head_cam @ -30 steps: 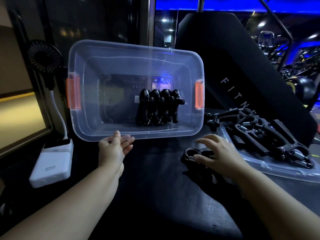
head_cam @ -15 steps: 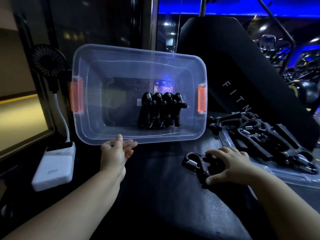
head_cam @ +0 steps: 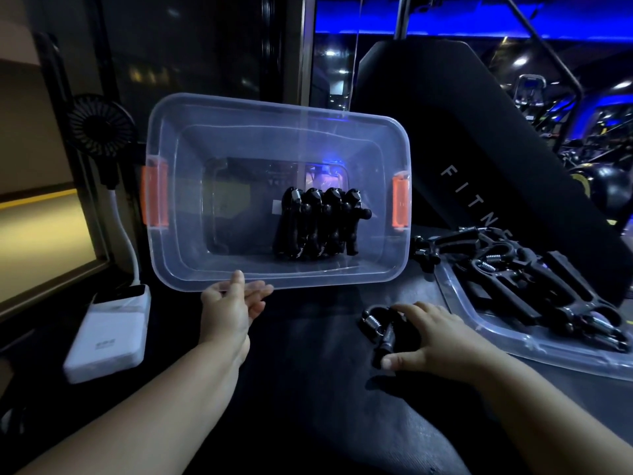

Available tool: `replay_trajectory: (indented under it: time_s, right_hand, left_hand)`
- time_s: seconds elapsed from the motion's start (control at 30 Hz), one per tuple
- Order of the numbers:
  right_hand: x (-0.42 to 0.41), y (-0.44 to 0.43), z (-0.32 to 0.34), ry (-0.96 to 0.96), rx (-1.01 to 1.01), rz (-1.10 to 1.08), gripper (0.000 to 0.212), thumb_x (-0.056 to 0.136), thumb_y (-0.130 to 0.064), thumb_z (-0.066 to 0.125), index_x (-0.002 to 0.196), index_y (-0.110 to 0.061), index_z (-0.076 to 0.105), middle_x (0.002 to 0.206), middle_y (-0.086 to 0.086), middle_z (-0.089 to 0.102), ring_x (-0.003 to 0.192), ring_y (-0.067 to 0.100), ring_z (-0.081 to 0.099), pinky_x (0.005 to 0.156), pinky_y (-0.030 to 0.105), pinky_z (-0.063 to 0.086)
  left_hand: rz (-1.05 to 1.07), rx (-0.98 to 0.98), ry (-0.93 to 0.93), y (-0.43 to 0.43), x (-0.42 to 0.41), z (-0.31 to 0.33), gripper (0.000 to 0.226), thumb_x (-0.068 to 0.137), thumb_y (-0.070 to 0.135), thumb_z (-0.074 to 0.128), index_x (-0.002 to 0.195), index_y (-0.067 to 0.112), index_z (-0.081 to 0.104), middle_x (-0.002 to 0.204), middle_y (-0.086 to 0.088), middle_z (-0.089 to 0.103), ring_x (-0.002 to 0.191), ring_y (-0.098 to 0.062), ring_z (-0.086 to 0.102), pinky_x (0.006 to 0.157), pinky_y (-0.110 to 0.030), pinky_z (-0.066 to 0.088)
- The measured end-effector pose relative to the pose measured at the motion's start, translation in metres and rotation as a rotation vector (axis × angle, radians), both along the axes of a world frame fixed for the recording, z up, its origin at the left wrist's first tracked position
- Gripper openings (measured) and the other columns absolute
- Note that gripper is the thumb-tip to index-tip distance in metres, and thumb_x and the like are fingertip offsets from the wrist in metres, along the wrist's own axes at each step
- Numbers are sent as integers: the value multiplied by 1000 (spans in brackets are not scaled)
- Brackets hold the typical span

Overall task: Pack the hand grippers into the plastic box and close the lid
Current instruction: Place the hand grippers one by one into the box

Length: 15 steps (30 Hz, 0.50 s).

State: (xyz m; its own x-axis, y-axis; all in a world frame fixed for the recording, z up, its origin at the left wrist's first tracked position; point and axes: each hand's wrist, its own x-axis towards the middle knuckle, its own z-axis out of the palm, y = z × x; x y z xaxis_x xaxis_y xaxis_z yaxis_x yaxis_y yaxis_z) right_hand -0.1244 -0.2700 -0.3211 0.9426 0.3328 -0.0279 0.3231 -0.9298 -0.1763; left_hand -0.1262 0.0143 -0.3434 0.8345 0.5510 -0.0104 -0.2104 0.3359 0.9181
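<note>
A clear plastic box [head_cam: 191,255] with orange latches is tipped up so its opening faces me. Several black hand grippers [head_cam: 317,228] stand side by side inside it, right of centre. My left hand [head_cam: 229,310] holds the box's near rim, thumb over the edge and fingers underneath. My right hand [head_cam: 431,337] lies over a black hand gripper [head_cam: 380,329] on the dark mat, with thumb and fingers curled round its handles; its spring end shows at the left. The clear lid [head_cam: 507,344] lies flat at the right with several more hand grippers [head_cam: 520,282] piled on it.
A white power bank [head_cam: 109,334] lies at the left with a cable rising to a small black fan [head_cam: 101,125]. A black slanted gym pad [head_cam: 479,149] stands behind the lid. Dark mat [head_cam: 308,389] covers the surface between my arms.
My right hand has slid onto the loose hand gripper and closed round its handles. The view has shifted slightly; the box and my left hand keep their positions.
</note>
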Motion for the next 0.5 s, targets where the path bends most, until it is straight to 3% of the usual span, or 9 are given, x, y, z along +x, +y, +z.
replay_trajectory:
  time_s: [0.1, 0.33, 0.43, 0.5]
  right_hand:
    - [-1, 9, -4, -80, -53, 4, 136, 27, -102, 24, 145, -35, 25, 140, -8, 39, 133, 15, 33, 108, 34, 28]
    - [-3, 0, 6, -68, -100, 116, 134, 23, -102, 28, 144, -44, 25, 143, -16, 34, 137, 9, 23, 110, 37, 23]
    - [-4, -16, 10, -88, -111, -1, 124, 20, -98, 38, 131, -42, 36, 130, -10, 39, 128, 15, 34, 100, 32, 34]
    - [-4, -24, 12, -69, -100, -100, 105, 25, -93, 53, 112, -35, 43, 114, -9, 45, 112, 14, 44, 87, 27, 41]
  left_hand:
    - [-4, 3, 10, 1, 1, -1, 39, 101, 29, 42, 120, -5, 48, 81, -8, 70, 63, -9, 71, 54, -19, 50]
    - [-7, 4, 0, -1, -1, 2, 38, 101, 28, 43, 122, -3, 46, 80, -6, 70, 63, -10, 71, 57, -21, 50]
    - [-11, 2, 2, 1, 0, 1, 39, 101, 28, 43, 124, -5, 45, 80, -7, 70, 64, -11, 71, 53, -19, 50]
    - [-10, -5, 5, 1, 1, 0, 40, 101, 28, 43, 125, -5, 43, 81, -8, 70, 65, -11, 72, 52, -19, 51]
